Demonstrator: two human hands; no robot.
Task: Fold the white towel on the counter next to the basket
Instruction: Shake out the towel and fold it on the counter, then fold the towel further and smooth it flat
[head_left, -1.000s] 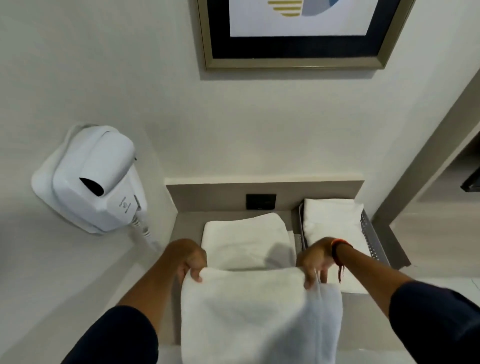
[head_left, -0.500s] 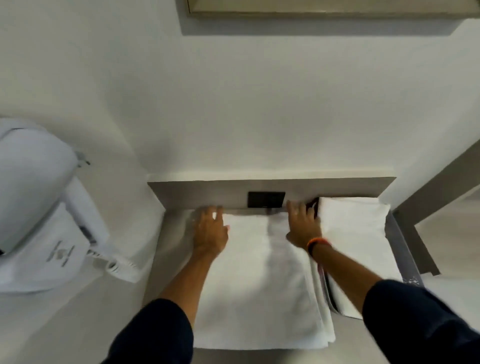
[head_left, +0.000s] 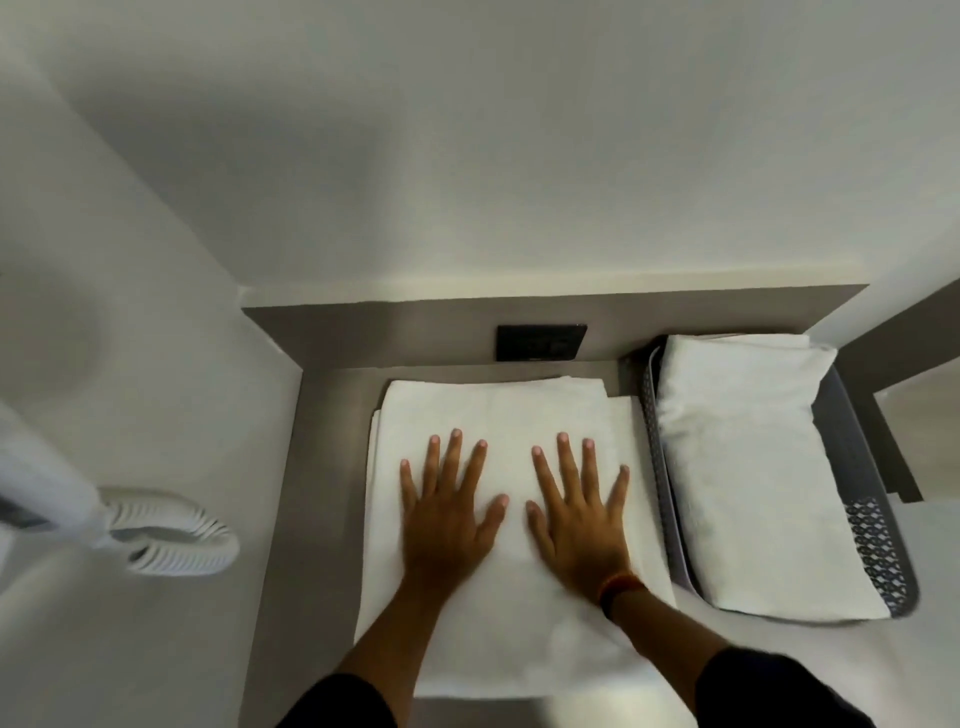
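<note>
Palms flat, nothing gripped: the left hand (head_left: 447, 525) and the right hand (head_left: 579, 525) both lie pressed on top of the white towel (head_left: 498, 415), fingers spread wide and pointing toward the back wall, thumbs turned in toward each other with a narrow strip of cloth between them. Both forearms reach in from the bottom edge, dark sleeves pushed up, an orange wristband (head_left: 618, 584) on the right wrist. The towel sits folded in layers on the grey counter (head_left: 322, 519), its far edge just short of the black wall outlet (head_left: 541, 342). Just beside it on the right is the grey perforated basket (head_left: 878, 545), holding another folded white towel (head_left: 743, 467). On the left, a white coiled cord (head_left: 171, 540) hangs blurred against the wall.
</note>
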